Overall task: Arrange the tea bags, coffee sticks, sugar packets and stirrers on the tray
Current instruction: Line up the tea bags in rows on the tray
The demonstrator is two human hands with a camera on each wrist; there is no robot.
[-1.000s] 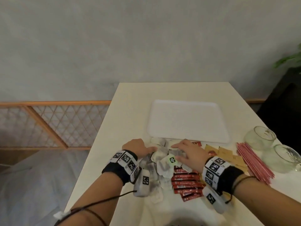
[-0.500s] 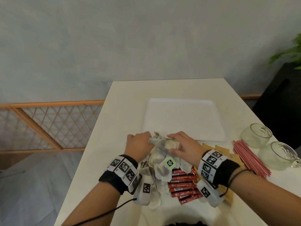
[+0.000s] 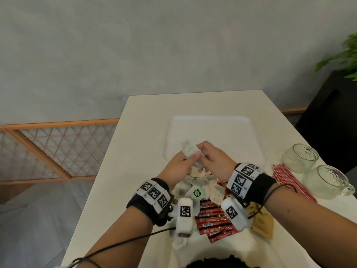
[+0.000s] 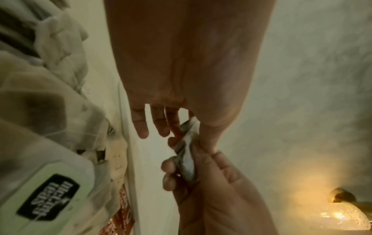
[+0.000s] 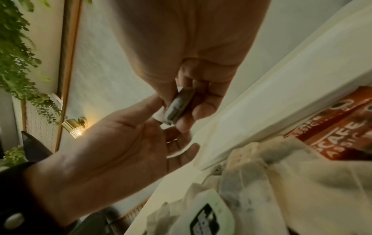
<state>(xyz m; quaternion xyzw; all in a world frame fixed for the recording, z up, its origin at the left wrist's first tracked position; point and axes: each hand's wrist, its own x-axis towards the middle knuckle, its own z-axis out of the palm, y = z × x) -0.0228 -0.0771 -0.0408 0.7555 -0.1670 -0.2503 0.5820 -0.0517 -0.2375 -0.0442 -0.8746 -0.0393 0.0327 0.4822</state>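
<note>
Both hands: raised together above the near edge of the flat white rectangular tray (image 3: pixel 212 132), sharing one small bundle of white paper tea bags (image 3: pixel 190 149).
Left hand (image 3: pixel 178 169): thumb and index finger pinch the bundle; in the left wrist view the remaining fingers (image 4: pixel 141 125) extend straight and loose, holding nothing.
Right hand (image 3: pixel 216 161): fingers curled round the bundle from the opposite side; in the right wrist view the thumb and fingertips (image 5: pixel 203 108) clamp its edge.
Bundle position: in the air, off the tabletop (image 3: pixel 146 117), over the tray's near rim. Whether it touches the tray cannot be told.
Loose tea bags (image 3: pixel 204 184): heaped on the tabletop beneath the wrists, just short of the tray; one carries a green paper tag (image 3: pixel 197 192) with black print.
Red foil coffee sticks (image 3: pixel 214 221): fanned in a stack on the tabletop, touching the tea bag heap on its near right side.
Brown paper sugar packets (image 3: pixel 262 223): on the tabletop to the right of the coffee sticks, partly hidden under the right wrist.
Thin red stirrers (image 3: pixel 289 180): laid in a bundle on the tabletop, right of the tray and well apart from the hands.
Two clear glass mugs (image 3: pixel 301 157): upright at the right edge of the tabletop, just beyond the stirrers.
Tray surface: bare white where visible.
</note>
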